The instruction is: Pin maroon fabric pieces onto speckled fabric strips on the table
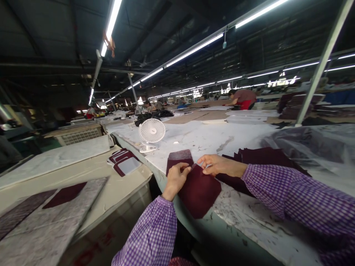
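A maroon fabric piece [200,194] hangs from both hands over the table's near edge. My left hand [176,178] pinches its upper left edge between thumb and fingers. At its upper right edge, my right hand [219,165] grips the cloth with thumb and forefinger. Just behind my left hand lies another maroon piece with a greyish, speckled upper part [180,155]. To the right, partly hidden by my right forearm, is a spread pile of dark maroon pieces [266,157].
A white fan [152,130] stands on the white table [199,135]. On the cream surface at left are maroon-edged pieces with pale panels [125,162] and a grey speckled board [52,229] bearing maroon cloth. Clear plastic sheeting [318,144] lies at right. A person [244,99] bends over farther back.
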The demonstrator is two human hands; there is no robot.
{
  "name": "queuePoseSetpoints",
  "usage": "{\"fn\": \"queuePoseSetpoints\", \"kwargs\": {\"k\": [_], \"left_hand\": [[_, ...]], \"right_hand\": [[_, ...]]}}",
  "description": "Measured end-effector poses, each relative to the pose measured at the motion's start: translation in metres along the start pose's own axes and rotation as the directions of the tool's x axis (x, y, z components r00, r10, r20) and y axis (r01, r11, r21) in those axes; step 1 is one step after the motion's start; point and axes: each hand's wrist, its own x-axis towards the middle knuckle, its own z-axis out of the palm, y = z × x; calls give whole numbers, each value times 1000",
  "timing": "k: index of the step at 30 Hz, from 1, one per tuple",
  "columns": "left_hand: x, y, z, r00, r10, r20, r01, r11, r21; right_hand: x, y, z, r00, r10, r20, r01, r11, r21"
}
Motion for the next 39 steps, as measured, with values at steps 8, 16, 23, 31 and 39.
{"fn": "queuePoseSetpoints", "kwargs": {"k": [8, 16, 23, 31, 39], "left_hand": [[7, 7, 25, 960, 252, 119, -278, 893, 353], [0, 4, 28, 916, 376, 142, -397, 790, 468], [-1, 4, 28, 928, 350, 129, -370, 819, 440], [0, 3, 28, 923, 359, 135, -381, 815, 437], [0, 7, 26, 905, 354, 236, -425, 729, 536]], "right_hand": [[9, 20, -21, 996, -24, -86, -29, 822, -569], [29, 25, -26, 940, -329, 95, 254, 484, -838], [25, 21, -17, 927, -345, 150, 275, 348, -896], [23, 21, -10, 917, -356, 182, 253, 166, -953], [21, 34, -1, 872, -353, 338, 318, -116, -941]]}}
